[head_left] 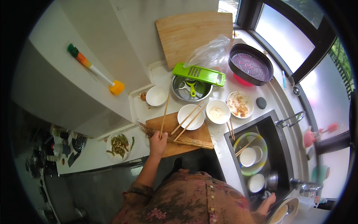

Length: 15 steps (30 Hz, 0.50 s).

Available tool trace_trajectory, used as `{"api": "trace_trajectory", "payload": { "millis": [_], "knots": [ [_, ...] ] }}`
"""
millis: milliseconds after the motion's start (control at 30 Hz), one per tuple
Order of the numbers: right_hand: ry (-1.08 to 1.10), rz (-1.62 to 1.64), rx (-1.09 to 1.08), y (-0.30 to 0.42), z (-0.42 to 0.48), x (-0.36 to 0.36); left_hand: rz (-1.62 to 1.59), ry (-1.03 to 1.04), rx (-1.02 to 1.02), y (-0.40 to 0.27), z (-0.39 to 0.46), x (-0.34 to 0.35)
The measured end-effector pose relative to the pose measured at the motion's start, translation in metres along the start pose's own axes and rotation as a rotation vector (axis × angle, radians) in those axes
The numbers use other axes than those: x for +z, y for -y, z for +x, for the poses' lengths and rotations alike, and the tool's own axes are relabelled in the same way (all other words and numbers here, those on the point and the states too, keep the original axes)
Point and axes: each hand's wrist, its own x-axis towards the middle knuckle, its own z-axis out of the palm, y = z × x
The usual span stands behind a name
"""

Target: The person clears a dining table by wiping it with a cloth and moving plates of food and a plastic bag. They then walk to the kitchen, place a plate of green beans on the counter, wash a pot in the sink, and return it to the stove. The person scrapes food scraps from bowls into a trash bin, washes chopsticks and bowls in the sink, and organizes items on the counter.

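My left hand (158, 144) grips wooden chopsticks (165, 113) that point up and away over a wooden cutting board (165, 121). Beneath that hand, a bundled straw brush (190, 141) lies across the board. Just right of the hand, two more chopsticks (188, 117) rest over a white bowl (193, 110). My right hand (268, 202) reaches over the near corner of the sink (275, 151), its fingers at a blurred grey-white item (267, 193). A blurred metal bowl (271, 180) is just beyond, beside a small white bowl (256, 182); blur hides the exact grip.
In the sink, a basin (263, 142) holds bowls and chopsticks under a faucet (291, 120). Behind the board stand a metal bowl (179, 93) with peelers, a green grater (198, 74), a food-smeared plate (240, 104) and a black steamer tray (251, 65). A plate of green vegetables (119, 145) sits left.
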Motion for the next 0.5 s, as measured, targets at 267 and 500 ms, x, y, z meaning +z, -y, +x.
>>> {"api": "trace_trajectory", "payload": {
  "millis": [267,500],
  "knots": [
    [0.949,-0.253,-0.461,0.12,-0.207,0.223,0.165,0.037,-0.044,0.034,0.053,-0.008],
    [0.955,-0.579,-0.415,0.146,-0.311,0.398,0.359,0.144,0.027,0.045,0.053,-0.025]
  ]
}}
